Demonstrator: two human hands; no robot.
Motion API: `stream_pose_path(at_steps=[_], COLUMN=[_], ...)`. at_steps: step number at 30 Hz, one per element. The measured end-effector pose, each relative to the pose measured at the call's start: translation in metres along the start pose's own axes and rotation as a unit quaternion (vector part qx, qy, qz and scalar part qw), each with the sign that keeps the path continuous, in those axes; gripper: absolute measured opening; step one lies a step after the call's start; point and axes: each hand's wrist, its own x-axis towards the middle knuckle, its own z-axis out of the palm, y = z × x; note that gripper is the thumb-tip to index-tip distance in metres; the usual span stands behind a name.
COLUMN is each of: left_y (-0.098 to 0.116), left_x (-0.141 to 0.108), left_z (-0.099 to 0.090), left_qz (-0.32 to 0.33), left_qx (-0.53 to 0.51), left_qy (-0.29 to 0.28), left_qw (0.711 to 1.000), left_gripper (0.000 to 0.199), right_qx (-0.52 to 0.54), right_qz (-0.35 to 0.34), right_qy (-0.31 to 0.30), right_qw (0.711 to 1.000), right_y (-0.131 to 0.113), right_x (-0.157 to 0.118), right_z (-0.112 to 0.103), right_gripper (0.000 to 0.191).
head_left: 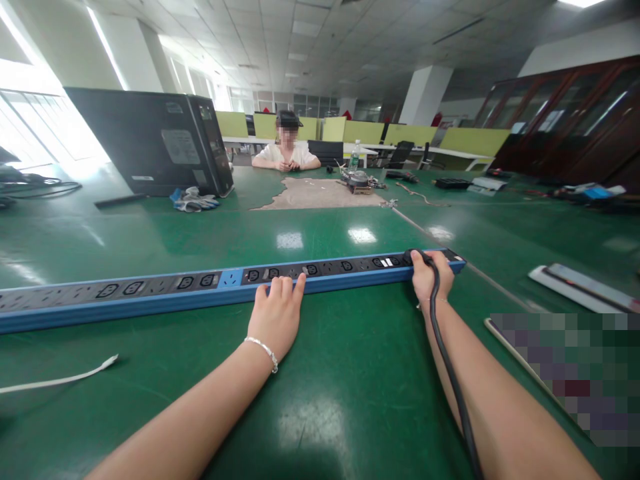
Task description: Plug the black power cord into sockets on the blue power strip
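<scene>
A long blue power strip (165, 307) with a row of black sockets lies across the green table. My left hand (277, 310) rests on its front edge near the middle, fingers laid over the rim, holding nothing. At the strip's right end, my right hand (434, 273) is closed around the black plug (413, 257) of a cable, against the sockets. The black cable (450, 353) runs from it down over my right forearm. My fingers partly hide the plug, so how deep it sits cannot be seen.
The green table (200, 413) bears a black computer case (165, 143) and gloves (193, 200) at the back left. A white cable (65, 381) lies front left. A bottle (355, 157) and parts stand further back, where a person (286, 150) sits. Flat devices (585, 283) lie on the right.
</scene>
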Motion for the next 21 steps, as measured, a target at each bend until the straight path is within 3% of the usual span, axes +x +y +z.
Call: stream_pose_path(at_steps=[6,13,21], left_y=[0.002,0.002,0.002], left_x=[0.000,0.000,0.000], left_z=[0.000,-0.002,-0.002], left_qz=[0.004,0.002,0.000], left_qx=[0.013,0.016,0.006], left_qy=[0.003,-0.006,-0.013], left_qw=[1.000,1.000,1.000], left_gripper=[0.052,0.053,0.053], right_qx=[0.094,0.095,0.119], right_qz=[0.029,0.028,0.022], right_qy=[0.172,0.157,0.083], right_qw=[0.980,0.983,0.989], right_y=[-0.003,0.031,0.029], right_x=[0.021,0.028,0.026], right_z=[-0.011,-0.010,-0.002], right_gripper=[0.038,0.038,0.039])
